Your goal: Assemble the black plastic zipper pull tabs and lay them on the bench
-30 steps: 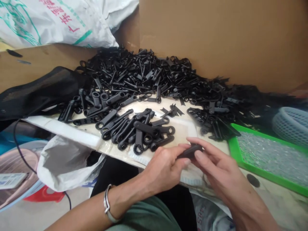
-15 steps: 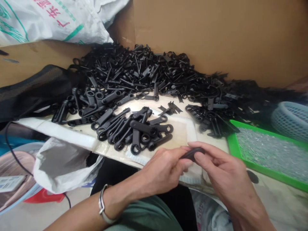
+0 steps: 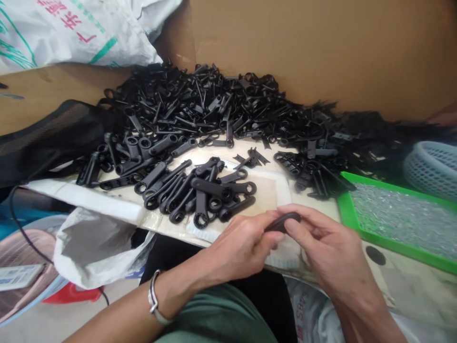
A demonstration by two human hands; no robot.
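Between them, my left hand and my right hand grip one black plastic handle part above the table's front edge. Fingers and thumb of each hand are closed on an end of it, so only its rounded middle shows. Just beyond my left hand lies a small heap of black ring-ended handles, long and flat with a toothed ring at one end. A few small forked black pieces rest behind that heap.
A large pile of black plastic parts fills the back against cardboard. On the right stand a green tray of small shiny metal pieces and a blue-grey basket. An open white sack hangs at lower left. A dark disc lies near my right hand.
The view has shifted slightly. Both hands keep their hold on the black handle part, with hardly any change in their grip.
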